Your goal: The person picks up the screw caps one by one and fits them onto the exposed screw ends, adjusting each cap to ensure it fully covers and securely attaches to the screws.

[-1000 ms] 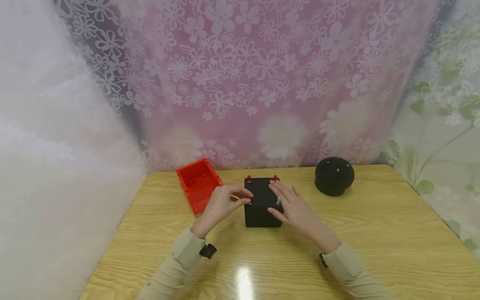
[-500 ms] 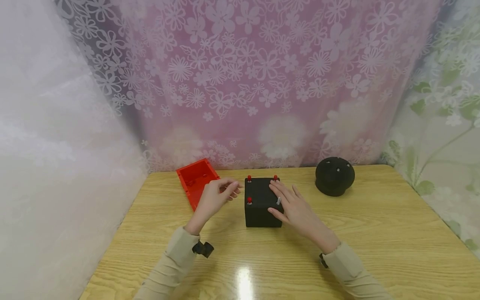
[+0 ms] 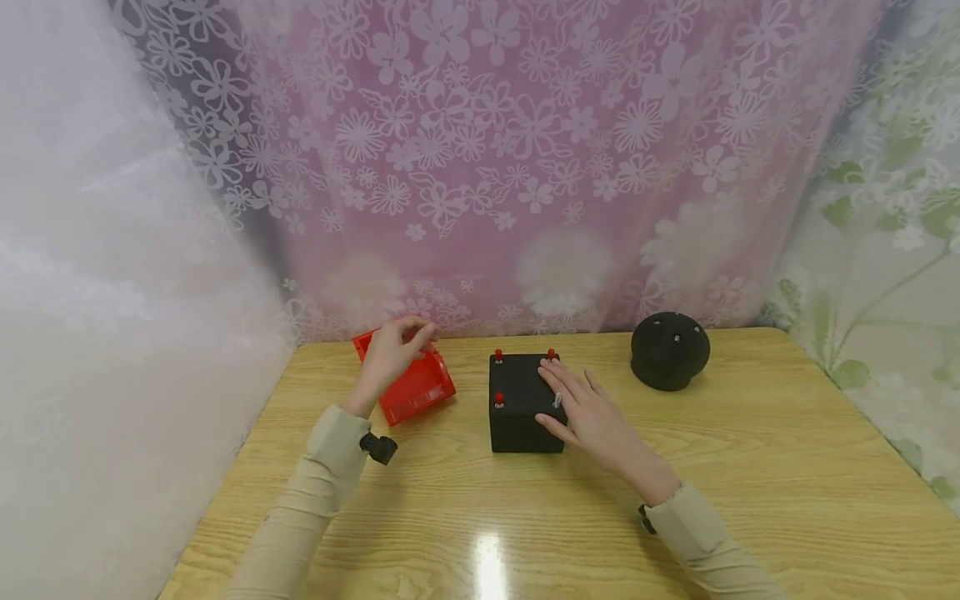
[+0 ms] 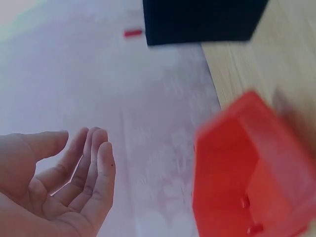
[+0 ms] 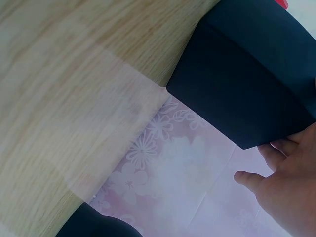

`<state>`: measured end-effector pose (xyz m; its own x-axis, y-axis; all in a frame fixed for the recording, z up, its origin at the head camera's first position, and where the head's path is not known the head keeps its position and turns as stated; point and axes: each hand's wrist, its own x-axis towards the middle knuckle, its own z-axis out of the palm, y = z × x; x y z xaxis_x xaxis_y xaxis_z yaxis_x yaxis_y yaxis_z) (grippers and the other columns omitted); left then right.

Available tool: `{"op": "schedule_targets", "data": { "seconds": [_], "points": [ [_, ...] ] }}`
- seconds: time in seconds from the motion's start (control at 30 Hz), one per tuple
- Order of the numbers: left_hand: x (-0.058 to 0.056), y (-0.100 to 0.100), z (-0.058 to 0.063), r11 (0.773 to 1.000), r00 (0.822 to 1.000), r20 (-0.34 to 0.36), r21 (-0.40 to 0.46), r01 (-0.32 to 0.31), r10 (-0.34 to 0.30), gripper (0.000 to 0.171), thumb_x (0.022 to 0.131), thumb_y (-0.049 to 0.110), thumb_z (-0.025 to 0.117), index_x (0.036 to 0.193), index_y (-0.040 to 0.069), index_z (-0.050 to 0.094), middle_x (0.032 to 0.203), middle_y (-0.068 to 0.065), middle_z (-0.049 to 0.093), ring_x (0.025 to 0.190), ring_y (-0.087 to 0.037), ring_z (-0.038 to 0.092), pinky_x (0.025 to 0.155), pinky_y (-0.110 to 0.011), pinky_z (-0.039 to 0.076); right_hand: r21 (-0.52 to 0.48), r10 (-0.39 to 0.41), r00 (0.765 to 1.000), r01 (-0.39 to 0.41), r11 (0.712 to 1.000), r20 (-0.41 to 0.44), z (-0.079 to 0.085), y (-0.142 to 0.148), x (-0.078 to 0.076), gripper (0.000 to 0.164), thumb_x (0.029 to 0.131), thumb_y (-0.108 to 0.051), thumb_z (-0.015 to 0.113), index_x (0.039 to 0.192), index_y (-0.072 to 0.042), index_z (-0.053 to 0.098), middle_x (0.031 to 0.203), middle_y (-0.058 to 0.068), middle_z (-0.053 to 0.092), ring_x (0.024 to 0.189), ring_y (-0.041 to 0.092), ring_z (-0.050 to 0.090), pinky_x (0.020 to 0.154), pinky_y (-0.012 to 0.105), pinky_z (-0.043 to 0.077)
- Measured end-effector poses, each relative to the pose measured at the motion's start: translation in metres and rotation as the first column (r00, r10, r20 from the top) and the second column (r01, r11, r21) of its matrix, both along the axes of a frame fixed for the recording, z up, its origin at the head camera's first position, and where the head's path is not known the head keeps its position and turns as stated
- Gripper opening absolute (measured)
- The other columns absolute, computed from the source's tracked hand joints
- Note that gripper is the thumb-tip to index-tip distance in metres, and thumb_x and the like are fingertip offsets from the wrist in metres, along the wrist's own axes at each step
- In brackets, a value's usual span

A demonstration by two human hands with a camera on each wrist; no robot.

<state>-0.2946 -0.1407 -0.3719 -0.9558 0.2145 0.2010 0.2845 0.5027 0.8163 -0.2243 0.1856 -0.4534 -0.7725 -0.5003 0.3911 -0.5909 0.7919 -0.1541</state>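
Observation:
A black box point(image 3: 527, 433) stands on the table, with red caps on metal posts at three top corners. One is the front-left cap point(image 3: 499, 398). At the front-right corner a bare metal post point(image 3: 557, 400) sticks up. My right hand point(image 3: 600, 421) rests its spread fingers on the box's right side and top. Over the red bin point(image 3: 412, 404) hovers my left hand point(image 3: 393, 354), fingers loosely bent and holding nothing. Inside the bin, the left wrist view shows small red pieces point(image 4: 256, 229).
A black mushroom-shaped object point(image 3: 670, 350) with small metal studs stands at the back right of the wooden table point(image 3: 600, 533). A pink floral curtain point(image 3: 510, 208) hangs behind the table's far edge.
My left hand has let go of the front-left red cap and moved left and back, over the red bin. The right hand and the box have kept their places.

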Motion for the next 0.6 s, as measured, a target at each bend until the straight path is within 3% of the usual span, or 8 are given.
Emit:
{"op": "schedule_targets", "data": {
  "seconds": [0.17,0.3,0.43,0.6],
  "points": [
    [-0.021,-0.014,0.004,0.993,0.999,0.011,-0.109,-0.037,0.038,0.035,0.105,0.027,0.059,0.127,0.001,0.066,0.115,-0.022,0.070,0.100,-0.036,0.070,0.085,-0.043,0.059,0.003,-0.005,1.000,0.005,1.000,0.001,0.000,0.000,0.002,0.076,0.100,-0.045,0.061,0.157,-0.004,0.034,0.163,0.014,0.032,0.150,0.029,0.031,0.119,0.061,0.024],
    [-0.035,-0.022,0.002,0.970,0.997,0.011,-0.232,-0.077,0.082,0.033,0.105,0.022,0.057,0.127,-0.001,0.066,0.120,-0.021,0.068,0.098,-0.032,0.067,0.086,-0.044,0.057,-0.010,-0.002,1.000,0.002,1.000,-0.020,0.000,-0.001,0.005,0.076,0.099,-0.044,0.062,0.157,-0.003,0.035,0.162,0.015,0.033,0.149,0.031,0.033,0.117,0.062,0.026],
    [-0.048,-0.026,-0.009,0.918,0.992,-0.017,-0.379,-0.119,0.121,0.026,0.104,0.014,0.059,0.118,-0.005,0.069,0.114,-0.022,0.070,0.096,-0.034,0.067,0.086,-0.047,0.056,-0.014,-0.005,1.000,0.004,1.000,-0.029,0.000,-0.003,0.008,0.076,0.098,-0.043,0.064,0.156,-0.002,0.036,0.162,0.016,0.034,0.148,0.032,0.035,0.117,0.063,0.027],
    [-0.064,-0.033,-0.033,0.839,0.986,-0.095,-0.519,-0.164,0.134,0.012,0.096,0.002,0.065,0.102,-0.006,0.071,0.100,-0.022,0.071,0.091,-0.037,0.067,0.084,-0.047,0.057,0.004,-0.011,1.000,0.011,1.000,-0.029,0.000,-0.006,0.012,0.077,0.099,-0.045,0.063,0.156,-0.002,0.036,0.162,0.016,0.034,0.149,0.031,0.034,0.117,0.063,0.026]
  ]
}}
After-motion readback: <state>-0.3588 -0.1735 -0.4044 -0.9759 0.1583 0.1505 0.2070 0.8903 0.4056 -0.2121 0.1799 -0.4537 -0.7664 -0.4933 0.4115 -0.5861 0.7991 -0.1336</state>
